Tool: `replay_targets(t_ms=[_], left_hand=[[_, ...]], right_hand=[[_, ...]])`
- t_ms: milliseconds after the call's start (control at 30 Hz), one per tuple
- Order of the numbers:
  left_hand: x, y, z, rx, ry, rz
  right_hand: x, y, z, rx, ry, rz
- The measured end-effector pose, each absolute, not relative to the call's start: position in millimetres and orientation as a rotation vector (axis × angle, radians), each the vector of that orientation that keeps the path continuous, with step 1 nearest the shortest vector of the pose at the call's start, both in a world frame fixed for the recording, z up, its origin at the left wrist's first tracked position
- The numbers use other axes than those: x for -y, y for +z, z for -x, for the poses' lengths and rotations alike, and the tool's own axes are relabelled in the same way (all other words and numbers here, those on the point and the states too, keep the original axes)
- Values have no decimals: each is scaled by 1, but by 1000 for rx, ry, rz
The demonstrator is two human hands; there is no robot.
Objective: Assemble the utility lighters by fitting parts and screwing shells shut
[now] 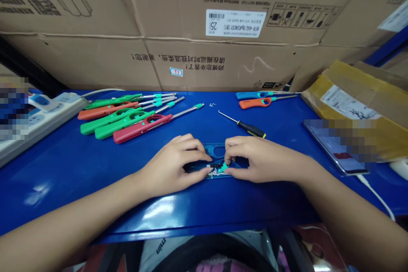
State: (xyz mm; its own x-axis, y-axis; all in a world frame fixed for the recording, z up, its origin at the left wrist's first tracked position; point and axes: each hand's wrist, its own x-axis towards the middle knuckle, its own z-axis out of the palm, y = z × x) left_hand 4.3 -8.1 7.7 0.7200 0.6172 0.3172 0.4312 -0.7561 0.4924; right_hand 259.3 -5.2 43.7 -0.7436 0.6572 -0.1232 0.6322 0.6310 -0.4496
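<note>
An opened blue gas lighter casing lies on the blue table in front of me, its loose half [210,146] behind the half with the inner parts. My left hand [178,161] is closed around the left end of the casing, thumb at the near edge. Between the thumb and fingers of my right hand [258,159] is a small green trigger [223,168], in contact with the near half. Black and white inner parts [215,171] and thin wires show between the hands. The fingers hide both ends of the casing.
Several long-necked lighters [143,128] lie at left, and two more [255,103] at back right. A screwdriver [251,129] lies behind my right hand. A power strip [41,114] stands left; a phone [338,153] and yellow-taped box [357,106] are right. Cardboard [191,51] closes the back.
</note>
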Motion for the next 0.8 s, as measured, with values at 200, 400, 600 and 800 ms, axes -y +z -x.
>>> replay_targets(t_ms=[200, 400, 600, 800], left_hand=[[9, 3, -9, -835, 710, -2391], [8, 3, -7, -828, 824, -2351], [6, 1, -6, -855, 860, -2380], [6, 1, -3, -829, 863, -2445]], right_hand=[[6, 37, -251, 2660, 818, 1244], [5, 36, -250, 2437, 998, 1413], [0, 39, -255, 2315, 933, 1525], [-6, 33, -265, 2400, 541, 1559]])
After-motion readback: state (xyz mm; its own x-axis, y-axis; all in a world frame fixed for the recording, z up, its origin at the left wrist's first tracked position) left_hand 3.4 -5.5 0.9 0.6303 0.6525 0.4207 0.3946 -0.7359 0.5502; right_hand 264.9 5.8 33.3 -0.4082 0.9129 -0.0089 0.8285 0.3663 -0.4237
